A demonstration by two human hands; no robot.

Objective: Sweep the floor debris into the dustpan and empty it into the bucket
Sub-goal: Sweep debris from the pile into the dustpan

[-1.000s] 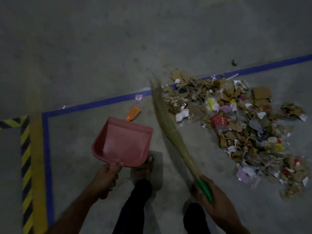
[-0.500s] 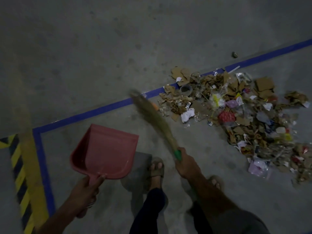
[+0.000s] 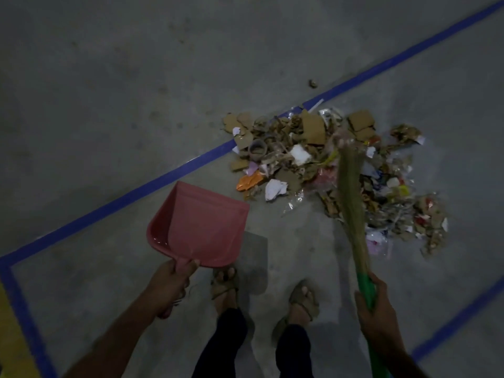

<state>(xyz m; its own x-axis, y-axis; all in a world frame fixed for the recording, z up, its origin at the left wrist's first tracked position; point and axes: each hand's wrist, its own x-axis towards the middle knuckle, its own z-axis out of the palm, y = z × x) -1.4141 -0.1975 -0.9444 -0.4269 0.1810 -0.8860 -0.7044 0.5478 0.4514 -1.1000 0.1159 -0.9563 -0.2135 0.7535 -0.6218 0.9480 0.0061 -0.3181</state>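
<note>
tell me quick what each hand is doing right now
Left hand: grips the handle of the pink dustpan.
Right hand: grips the green handle of the grass broom.

My right hand (image 3: 377,312) has swung the broom (image 3: 351,192) from my left side, where its bristles reached toward the blue line, across to lie over the debris pile (image 3: 327,170). The orange wrapper (image 3: 249,181), loose ahead of my left hand (image 3: 170,285) a second ago, now sits against the pile's near edge. The dustpan (image 3: 201,225) has drawn closer to the pile.
</note>
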